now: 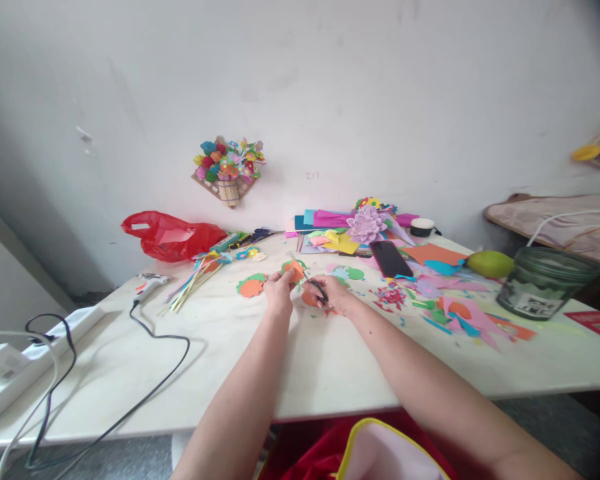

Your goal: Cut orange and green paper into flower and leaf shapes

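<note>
My left hand (279,291) pinches an orange paper piece (295,269) above the middle of the table. In my right hand (330,293) is a pair of scissors (320,289), its blades reaching up beside the orange piece; whether they touch it I cannot tell. Left of my hands lie orange and green scalloped paper cutouts (253,287). Another orange cutout (309,299) rests under my right hand, partly hidden. Just beyond the scissors lie green and blue cutouts (349,273).
A glue gun (153,285) with a black cord and a power strip (70,337) are at left. A red plastic bag (175,237), thin sticks (189,283), a phone (390,259), coloured scraps (473,317) and a glass jar (543,283) surround the work area. A flower decoration (229,167) hangs on the wall.
</note>
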A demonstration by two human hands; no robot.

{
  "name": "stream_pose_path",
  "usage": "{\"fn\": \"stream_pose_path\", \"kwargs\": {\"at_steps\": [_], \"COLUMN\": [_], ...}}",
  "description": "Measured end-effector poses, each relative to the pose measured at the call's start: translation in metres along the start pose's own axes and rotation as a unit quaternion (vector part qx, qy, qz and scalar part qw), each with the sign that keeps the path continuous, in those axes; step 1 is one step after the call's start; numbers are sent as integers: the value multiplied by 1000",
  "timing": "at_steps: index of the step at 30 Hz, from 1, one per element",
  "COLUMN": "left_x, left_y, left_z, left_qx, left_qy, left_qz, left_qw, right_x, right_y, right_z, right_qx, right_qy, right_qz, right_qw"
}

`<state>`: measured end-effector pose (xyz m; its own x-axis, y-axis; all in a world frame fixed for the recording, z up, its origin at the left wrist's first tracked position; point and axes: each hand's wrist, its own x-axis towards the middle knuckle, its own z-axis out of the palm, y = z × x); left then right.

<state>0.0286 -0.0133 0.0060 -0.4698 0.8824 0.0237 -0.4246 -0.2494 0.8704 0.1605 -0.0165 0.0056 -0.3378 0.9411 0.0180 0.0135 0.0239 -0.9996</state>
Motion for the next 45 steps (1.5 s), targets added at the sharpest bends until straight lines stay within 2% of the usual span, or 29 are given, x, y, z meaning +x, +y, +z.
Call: {"fn": "stream_pose_path", "kwargs": {"at_steps": [7, 16, 29, 45], "left_x": [-1, 5, 10, 11], "left_y": [3, -1, 3, -8], "left_z": [1, -3, -7, -8], "left_qx": [7, 8, 4, 3], "left_qy": [1, -20, -29, -63], "left_qz": [-8, -2, -28, -19], "left_qw": [1000, 1000, 999, 998], "right_x": [4, 1, 1, -2], "right_y": [3, -2, -2, -3], "right_z": [1, 4, 2, -2], "right_qx": [-13, -15, 6, -2], "right_qy": [6, 17, 15, 12], "right_qz": [-21, -15, -15, -11], "right_qw": [1000, 1000, 1000, 1000]}}
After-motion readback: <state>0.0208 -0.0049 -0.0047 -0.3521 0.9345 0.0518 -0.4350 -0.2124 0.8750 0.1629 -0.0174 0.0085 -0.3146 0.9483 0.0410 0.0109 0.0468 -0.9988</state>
